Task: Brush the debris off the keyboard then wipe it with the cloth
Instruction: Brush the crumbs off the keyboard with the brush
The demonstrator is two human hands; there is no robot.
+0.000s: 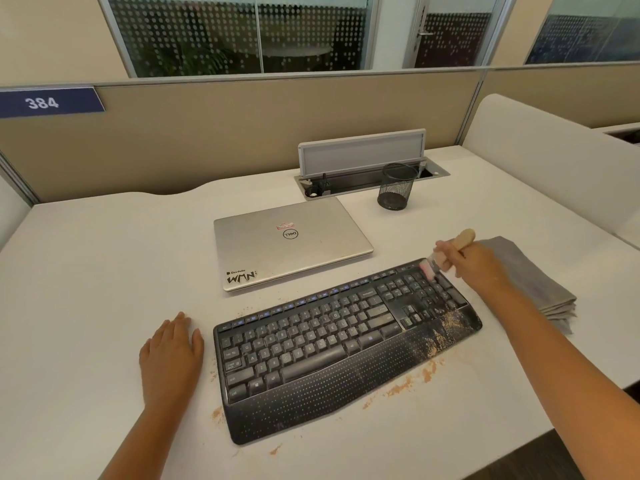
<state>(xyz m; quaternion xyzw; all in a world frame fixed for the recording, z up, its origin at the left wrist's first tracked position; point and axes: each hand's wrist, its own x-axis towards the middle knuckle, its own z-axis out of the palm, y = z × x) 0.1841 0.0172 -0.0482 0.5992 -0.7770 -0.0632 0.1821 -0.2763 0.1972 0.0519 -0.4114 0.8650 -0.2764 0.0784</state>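
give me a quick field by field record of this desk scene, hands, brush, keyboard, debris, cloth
right hand: grips the brush, bristles on the keyboard's far right corner
left hand: flat on the desk, left of the keyboard
keyboard: black, angled, orange debris on its right palm rest
desk debris: scattered along the near edge and left side
cloth: grey, folded, right of the keyboard, untouched
behind: closed laptop, mesh cup

Laptop (291,242) behind keyboard (343,344), cloth (533,282) right.
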